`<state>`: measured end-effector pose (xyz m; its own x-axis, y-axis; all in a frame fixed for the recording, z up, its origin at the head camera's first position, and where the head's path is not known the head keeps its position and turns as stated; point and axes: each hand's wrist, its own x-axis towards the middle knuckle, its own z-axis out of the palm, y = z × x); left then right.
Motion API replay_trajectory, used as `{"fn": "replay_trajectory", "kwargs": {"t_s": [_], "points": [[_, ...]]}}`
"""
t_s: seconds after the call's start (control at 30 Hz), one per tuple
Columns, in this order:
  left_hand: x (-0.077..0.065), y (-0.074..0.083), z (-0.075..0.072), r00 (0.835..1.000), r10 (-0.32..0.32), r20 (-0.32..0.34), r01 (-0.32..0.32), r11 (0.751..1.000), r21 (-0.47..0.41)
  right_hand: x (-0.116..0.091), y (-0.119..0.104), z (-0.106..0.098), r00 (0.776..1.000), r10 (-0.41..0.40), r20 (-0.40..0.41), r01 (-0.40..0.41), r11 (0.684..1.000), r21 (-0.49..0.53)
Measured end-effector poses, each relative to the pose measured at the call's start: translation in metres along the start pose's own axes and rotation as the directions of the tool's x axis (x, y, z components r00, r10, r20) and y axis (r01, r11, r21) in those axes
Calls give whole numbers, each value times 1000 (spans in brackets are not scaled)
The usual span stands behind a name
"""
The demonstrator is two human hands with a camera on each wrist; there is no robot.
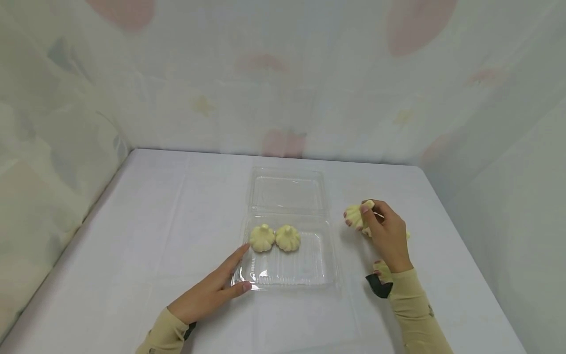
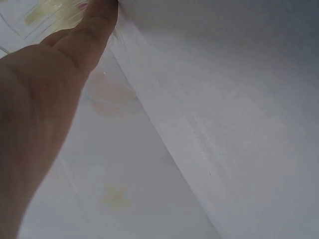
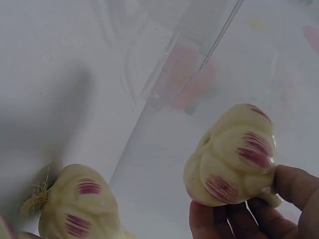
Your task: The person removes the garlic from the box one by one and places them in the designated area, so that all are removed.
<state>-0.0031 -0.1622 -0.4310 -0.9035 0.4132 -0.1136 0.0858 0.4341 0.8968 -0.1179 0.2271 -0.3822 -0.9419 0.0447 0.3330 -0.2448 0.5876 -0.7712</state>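
Note:
A clear plastic clamshell container (image 1: 305,268) lies with its hinged lid (image 1: 289,189) folded back to the far side. Two pale garlic bulbs, a left one (image 1: 262,238) and a right one (image 1: 288,238), sit side by side in its base. My left hand (image 1: 216,290) rests against the container's left edge, fingers straight and thumb at the near corner. To the right of the container, my right hand (image 1: 389,241) pinches a garlic bulb (image 3: 232,159) by its stem; purple streaks mark its cloves. Another bulb with tufted roots (image 3: 82,201) lies below that hand, partly out of frame.
Near the right wrist, another garlic bulb (image 1: 382,270) shows partly behind the sleeve and a dark strap piece (image 1: 379,286). White cloth covers the table (image 1: 177,216). Printed curtains (image 1: 336,98) stand along the back and sides.

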Motion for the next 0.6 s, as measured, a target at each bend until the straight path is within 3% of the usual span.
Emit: {"fn": "replay_trajectory", "kwargs": {"t_s": [0.2, 0.43, 0.6], "points": [[0, 1, -2, 1000, -3, 5, 3, 1000, 1, 1, 5, 3, 997, 52, 63, -49, 998, -41], [1, 1, -2, 1000, -8, 6, 8, 1000, 0, 1, 11, 7, 996, 22, 87, -14, 996, -87], [0, 0, -1, 1000, -21, 16, 21, 1000, -9, 0, 15, 7, 992, 45, 114, -32, 993, -117]]}}
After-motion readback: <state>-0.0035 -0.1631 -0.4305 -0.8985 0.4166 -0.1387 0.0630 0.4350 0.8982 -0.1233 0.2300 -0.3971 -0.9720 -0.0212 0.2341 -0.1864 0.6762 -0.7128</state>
